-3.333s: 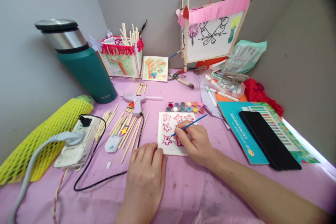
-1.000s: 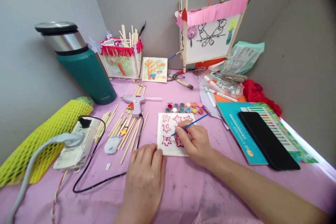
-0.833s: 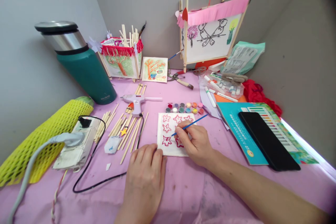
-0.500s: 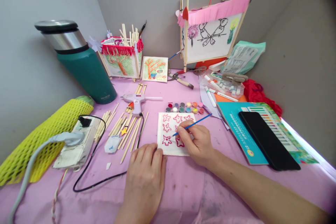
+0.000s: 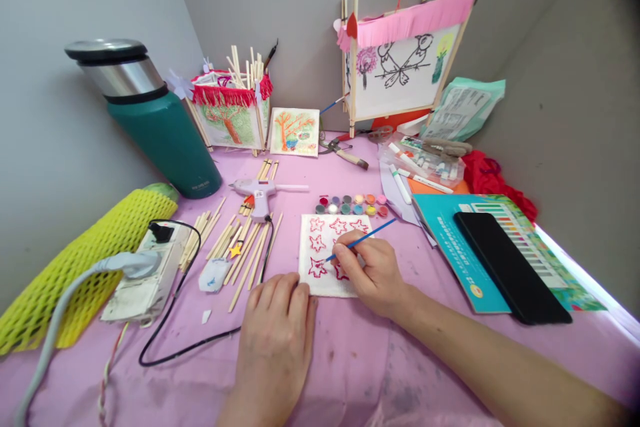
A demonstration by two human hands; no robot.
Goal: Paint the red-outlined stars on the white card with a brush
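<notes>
Pinched in the fingers of my right hand (image 5: 373,273) is a thin blue paintbrush (image 5: 367,235). Its tip is at the lower-left star on a square white canvas panel (image 5: 307,237), painted with several red star outlines. My right hand covers the panel's lower right part. My left hand (image 5: 277,327) lies flat on the table, fingers stretched out, by the panel's lower left corner. Small paint pots (image 5: 346,200) in two rows of many colours stand just beyond the panel.
Left are a lilac glue gun (image 5: 260,195), wooden sticks (image 5: 245,253), a power strip (image 5: 145,280) and a tilted-looking green bottle (image 5: 165,133). A black phone (image 5: 510,267) lies on a blue book (image 5: 445,240) at right. Pliers (image 5: 345,152) and a paper lantern (image 5: 405,87) are behind.
The right hand and paintbrush have shifted very slightly left, and the brush's back end sits a little lower. The left hand has stayed in place.
</notes>
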